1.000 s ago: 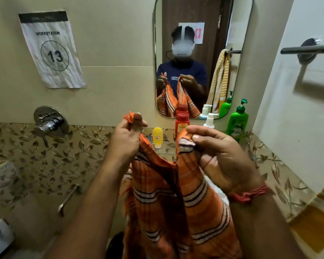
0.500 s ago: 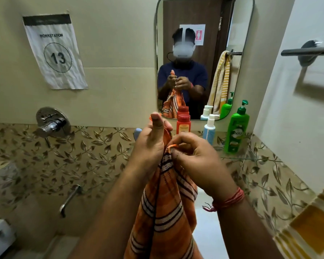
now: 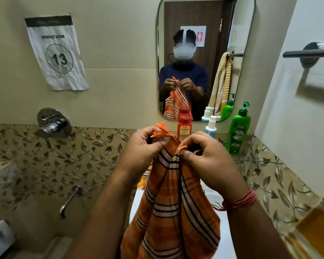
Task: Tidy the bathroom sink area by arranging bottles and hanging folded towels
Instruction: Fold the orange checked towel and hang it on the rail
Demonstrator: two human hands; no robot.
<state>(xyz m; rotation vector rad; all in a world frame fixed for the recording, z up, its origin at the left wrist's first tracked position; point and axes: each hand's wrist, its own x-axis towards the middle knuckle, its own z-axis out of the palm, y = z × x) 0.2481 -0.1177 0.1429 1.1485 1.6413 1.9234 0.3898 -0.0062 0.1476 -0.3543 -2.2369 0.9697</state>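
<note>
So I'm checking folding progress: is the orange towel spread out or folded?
Folded lengthwise: both hands pinch its top corners together, and the orange towel hangs doubled.

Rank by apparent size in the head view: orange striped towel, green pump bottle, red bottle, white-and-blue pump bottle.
1. Orange striped towel, though nearest the camera.
2. Green pump bottle.
3. Red bottle.
4. White-and-blue pump bottle.
Hands partly hide the last two, so their order is unsure.

Orange striped towel cut off at the bottom edge, yellow tube mostly hidden behind left forearm, towel bar cropped at right.
</note>
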